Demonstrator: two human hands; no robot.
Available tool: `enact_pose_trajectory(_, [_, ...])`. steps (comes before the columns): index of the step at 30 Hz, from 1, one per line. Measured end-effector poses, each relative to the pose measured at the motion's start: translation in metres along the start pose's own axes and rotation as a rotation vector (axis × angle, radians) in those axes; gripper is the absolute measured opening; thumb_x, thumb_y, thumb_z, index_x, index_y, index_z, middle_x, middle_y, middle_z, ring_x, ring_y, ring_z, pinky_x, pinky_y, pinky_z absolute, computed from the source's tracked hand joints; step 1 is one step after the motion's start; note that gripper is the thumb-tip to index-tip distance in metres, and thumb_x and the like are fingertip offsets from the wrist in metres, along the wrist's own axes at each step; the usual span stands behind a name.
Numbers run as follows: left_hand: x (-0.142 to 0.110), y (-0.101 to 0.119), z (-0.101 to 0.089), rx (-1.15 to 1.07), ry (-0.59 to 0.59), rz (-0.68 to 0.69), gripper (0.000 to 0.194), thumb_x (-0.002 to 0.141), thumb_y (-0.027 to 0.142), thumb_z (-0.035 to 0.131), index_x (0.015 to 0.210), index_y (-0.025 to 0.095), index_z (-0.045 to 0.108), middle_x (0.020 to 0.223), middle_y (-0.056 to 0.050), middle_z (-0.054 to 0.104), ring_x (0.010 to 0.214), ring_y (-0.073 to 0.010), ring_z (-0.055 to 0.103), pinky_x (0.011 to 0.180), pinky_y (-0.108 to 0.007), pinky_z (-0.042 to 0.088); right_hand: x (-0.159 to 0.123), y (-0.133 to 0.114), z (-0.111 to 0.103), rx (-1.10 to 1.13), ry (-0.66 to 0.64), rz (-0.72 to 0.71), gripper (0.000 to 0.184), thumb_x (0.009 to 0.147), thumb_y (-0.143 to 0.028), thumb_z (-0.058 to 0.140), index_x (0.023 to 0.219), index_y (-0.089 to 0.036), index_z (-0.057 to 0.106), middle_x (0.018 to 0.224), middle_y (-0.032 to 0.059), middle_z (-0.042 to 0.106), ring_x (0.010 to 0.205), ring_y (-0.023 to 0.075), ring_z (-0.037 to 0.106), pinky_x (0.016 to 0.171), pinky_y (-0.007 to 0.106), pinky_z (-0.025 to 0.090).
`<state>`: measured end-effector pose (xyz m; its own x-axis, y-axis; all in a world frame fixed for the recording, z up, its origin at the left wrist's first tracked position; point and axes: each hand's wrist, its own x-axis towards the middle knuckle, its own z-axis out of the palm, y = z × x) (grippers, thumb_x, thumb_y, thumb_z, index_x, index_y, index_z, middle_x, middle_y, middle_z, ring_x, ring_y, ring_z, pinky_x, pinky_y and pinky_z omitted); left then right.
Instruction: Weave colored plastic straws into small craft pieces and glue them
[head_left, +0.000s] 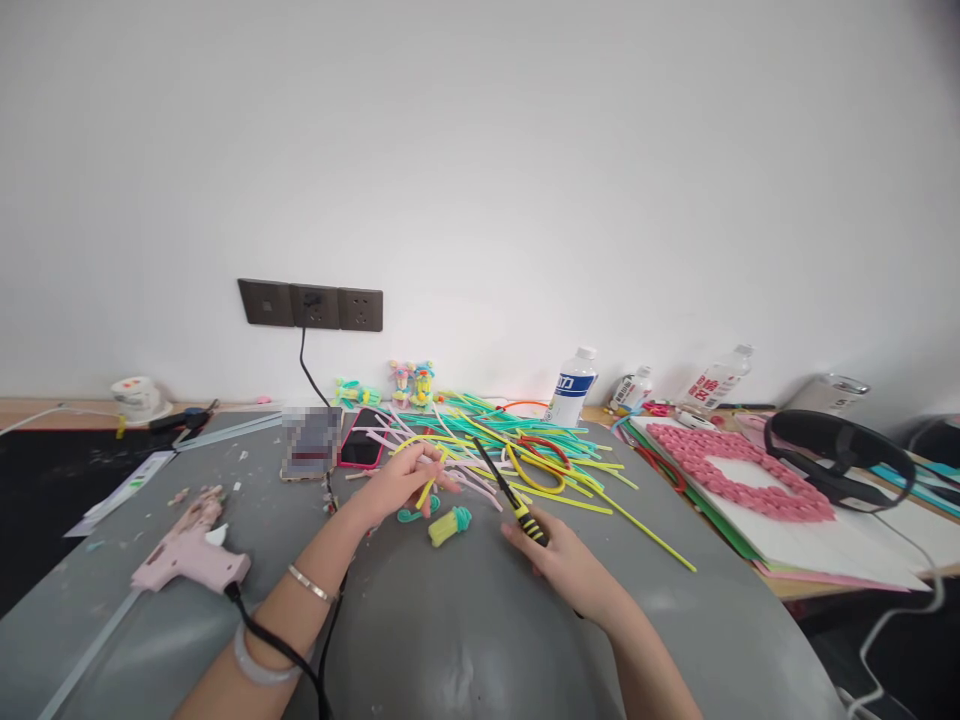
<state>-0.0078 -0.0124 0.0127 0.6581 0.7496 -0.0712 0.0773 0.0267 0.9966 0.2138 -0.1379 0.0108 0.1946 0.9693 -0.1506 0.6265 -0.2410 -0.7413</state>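
My left hand [405, 480] is closed in a pinch on a short yellow pipe cleaner piece [427, 492], held just above the grey table [465, 640]. My right hand [559, 560] grips a tool with a yellow-and-black handle [517, 505], its dark tip pointing up and left towards the pile. Between the hands lies a small yellow and teal twisted piece [450, 525], with a teal curl [409, 515] beside it. Behind them spreads a pile of yellow, teal and pink pipe cleaners [510, 445].
A pink glue gun [191, 550] lies at the left, its black cord running under my left arm. A phone [361, 440], small figures [412, 382] and bottles [571, 388] stand at the back. A board with a pink ring [739, 470] and black headphones [840, 450] lie right.
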Motion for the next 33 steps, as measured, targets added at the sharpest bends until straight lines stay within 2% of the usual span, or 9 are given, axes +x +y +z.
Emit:
enact_pose_trajectory(3, [0.0024,-0.004,-0.0038,0.018,0.034,-0.012,0.041,0.08,0.057,0.059,0.085,0.018,0.046,0.085,-0.008,0.074,0.04,-0.0059,0.051,0.042,-0.019,0.03,-0.0009,-0.0044,0.0024,-0.063,-0.07,-0.046,0.057,0.08,-0.062,0.053,0.119,-0.021,0.063,0.108,0.0089,0.07,0.095,0.0288,0.064,0.08,0.035,0.047])
enact_pose_trajectory(8, [0.0032,-0.0024,-0.0049,0.016,0.073,0.066,0.038,0.081,0.054,0.059,0.087,0.018,0.048,0.086,-0.007,0.073,0.048,-0.0072,0.052,0.046,-0.019,0.034,-0.0001,-0.008,0.0037,-0.141,-0.103,-0.07,0.05,0.082,-0.058,0.053,0.114,-0.023,0.065,0.107,0.0092,0.071,0.098,0.0301,0.064,0.083,0.036,0.045])
enact_pose_trajectory(12, [0.0027,-0.0013,-0.002,0.018,0.017,0.115,0.036,0.084,0.053,0.057,0.089,0.02,0.042,0.089,-0.007,0.072,0.054,-0.0083,0.052,0.047,-0.019,0.033,0.0007,-0.0053,0.0045,-0.152,-0.082,-0.049,0.055,0.082,-0.059,0.052,0.122,-0.022,0.062,0.111,0.0106,0.07,0.101,0.0312,0.064,0.083,0.036,0.045])
enact_pose_trajectory(16, [0.003,-0.0034,-0.0006,0.023,-0.031,0.136,0.036,0.085,0.052,0.056,0.086,0.022,0.035,0.085,-0.006,0.071,0.053,-0.008,0.051,0.049,-0.019,0.032,-0.001,-0.0049,0.0056,-0.149,-0.087,-0.102,0.049,0.081,-0.057,0.053,0.116,-0.024,0.065,0.106,0.0082,0.072,0.097,0.0299,0.065,0.079,0.034,0.046])
enact_pose_trajectory(22, [0.0018,-0.0022,0.0002,0.053,-0.087,0.145,0.034,0.085,0.048,0.057,0.084,0.023,0.034,0.083,-0.004,0.07,0.056,-0.0086,0.049,0.054,-0.021,0.034,-0.0023,-0.0083,0.0056,-0.175,-0.079,-0.117,0.043,0.081,-0.053,0.054,0.111,-0.026,0.067,0.096,0.0065,0.073,0.089,0.0289,0.066,0.075,0.034,0.046])
enact_pose_trajectory(26, [0.0005,-0.0004,0.0004,0.063,-0.087,0.149,0.035,0.084,0.049,0.058,0.086,0.023,0.036,0.082,-0.004,0.07,0.058,-0.0101,0.051,0.058,-0.023,0.038,-0.0016,-0.0091,0.0054,-0.189,-0.084,-0.123,0.043,0.082,-0.051,0.054,0.113,-0.024,0.066,0.098,0.0073,0.073,0.092,0.0297,0.066,0.079,0.035,0.045])
enact_pose_trajectory(33, [0.0004,0.0008,-0.0022,0.058,-0.073,0.103,0.034,0.083,0.051,0.06,0.09,0.019,0.048,0.086,-0.008,0.074,0.052,-0.0091,0.051,0.055,-0.023,0.04,-0.0014,-0.0048,0.0062,-0.153,-0.045,-0.092,0.048,0.083,-0.056,0.051,0.115,-0.023,0.064,0.108,0.009,0.07,0.098,0.03,0.065,0.083,0.035,0.045])
